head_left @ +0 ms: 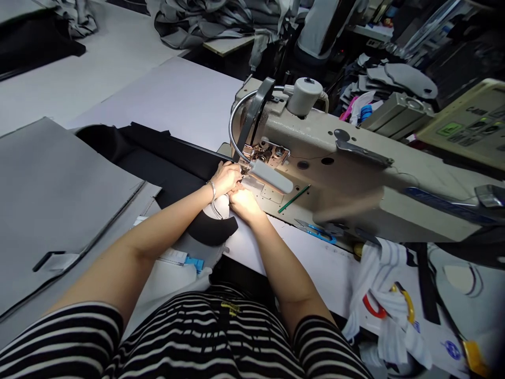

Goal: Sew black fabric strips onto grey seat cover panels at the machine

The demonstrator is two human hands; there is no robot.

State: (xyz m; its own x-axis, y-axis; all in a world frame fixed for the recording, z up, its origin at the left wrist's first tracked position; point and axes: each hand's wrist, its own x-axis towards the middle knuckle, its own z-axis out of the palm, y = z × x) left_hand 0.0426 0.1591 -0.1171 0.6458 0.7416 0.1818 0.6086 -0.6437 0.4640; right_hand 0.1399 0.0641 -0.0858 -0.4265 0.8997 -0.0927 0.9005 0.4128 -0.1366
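Note:
My left hand (225, 178) is close to the needle area of a sewing machine (307, 142), its fingers bent and pressed together on the edge of a black and grey fabric piece (179, 179). Right beside it, my right hand (246, 204) is closed on the same work, just in front of the presser foot; the fingertips are partly hidden. A curved black flap (213, 227) and a pale folded part of the fabric hang below my wrists. The machine's lamp (272, 177) lights both hands brightly.
A green pencil (294, 199) and blue-handled snips (319, 232) lie on the machine bed. To the left spreads a large grey fabric panel (59, 195). White elastic strips (389, 284) and red-and-yellow-handled scissors (406, 302) are at right. Fabric heaps (213, 21) lie behind.

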